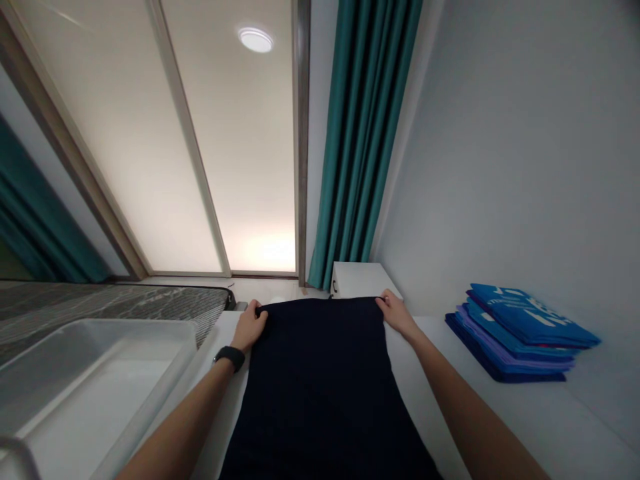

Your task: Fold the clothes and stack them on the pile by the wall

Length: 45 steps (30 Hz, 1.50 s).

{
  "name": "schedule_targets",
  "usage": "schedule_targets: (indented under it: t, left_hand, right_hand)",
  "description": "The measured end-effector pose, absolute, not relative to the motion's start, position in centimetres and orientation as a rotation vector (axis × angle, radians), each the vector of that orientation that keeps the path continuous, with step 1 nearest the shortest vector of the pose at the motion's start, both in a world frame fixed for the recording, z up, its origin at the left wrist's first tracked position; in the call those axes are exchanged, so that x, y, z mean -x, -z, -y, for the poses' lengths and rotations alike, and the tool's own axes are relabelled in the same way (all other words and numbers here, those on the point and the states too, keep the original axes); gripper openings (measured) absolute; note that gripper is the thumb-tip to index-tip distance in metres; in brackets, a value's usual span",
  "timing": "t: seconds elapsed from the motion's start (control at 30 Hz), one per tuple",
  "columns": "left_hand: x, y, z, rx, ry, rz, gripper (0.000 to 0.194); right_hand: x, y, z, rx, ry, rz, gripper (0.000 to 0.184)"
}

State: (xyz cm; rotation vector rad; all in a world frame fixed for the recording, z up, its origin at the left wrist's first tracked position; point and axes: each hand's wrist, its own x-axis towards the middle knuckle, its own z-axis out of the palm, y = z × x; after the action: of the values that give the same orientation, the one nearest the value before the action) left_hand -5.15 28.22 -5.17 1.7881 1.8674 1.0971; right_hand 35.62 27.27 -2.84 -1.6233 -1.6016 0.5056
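Note:
A dark navy cloth [320, 380] lies stretched lengthwise on a white table [525, 420], running from the near edge to the far end. My left hand [250, 325] pinches its far left corner, fingers closed on the fabric. A black watch sits on that wrist. My right hand [395, 312] grips the far right corner in the same way. Both arms reach straight forward along the cloth's sides.
A stack of folded blue garments [520, 331] lies on the table at the right, by the wall. A clear plastic bin [95, 373] stands at the left. Beyond are a small white cabinet [363, 280], teal curtains [365, 133], a frosted sliding door and a grey mattress [110, 303].

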Motion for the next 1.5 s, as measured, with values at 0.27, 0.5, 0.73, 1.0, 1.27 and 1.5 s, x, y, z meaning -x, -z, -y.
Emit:
schedule_targets:
  t: [0.27, 0.5, 0.73, 1.0, 1.27, 1.5]
  left_hand:
    - [5.1, 3.9, -28.3, -1.724, -1.272, -1.701, 0.011]
    - [5.2, 0.8, -30.2, -1.663, -1.222, -1.672, 0.034]
    - [3.2, 2.7, -28.9, -1.805, -1.092, -1.950, 0.055]
    - [-0.2, 6.4, -21.8, -2.541, -0.316, -1.931, 0.058]
    - [-0.4, 5.8, -23.8, -2.545, -0.223, -1.954, 0.061]
    - [0.5, 6.1, -24.7, -2.401, -0.250, -2.115, 0.061]
  right_hand:
    - [-34.3, 1.9, -26.2, 1.466, -0.619, 1.241, 0.037]
    - [-34.9, -2.0, -26.3, 1.509, -0.762, 1.398, 0.050]
    - [-32.4, 1.6, -25.9, 1.978, -0.247, 1.559, 0.054]
    - [-27.5, 5.9, -18.5, 1.924, -0.116, 2.247, 0.062]
    - [-27.2, 6.5, -20.7, 2.006, -0.133, 2.253, 0.070]
    - [-27.8, 5.9, -20.5, 2.070, -0.080, 2.188, 0.067]
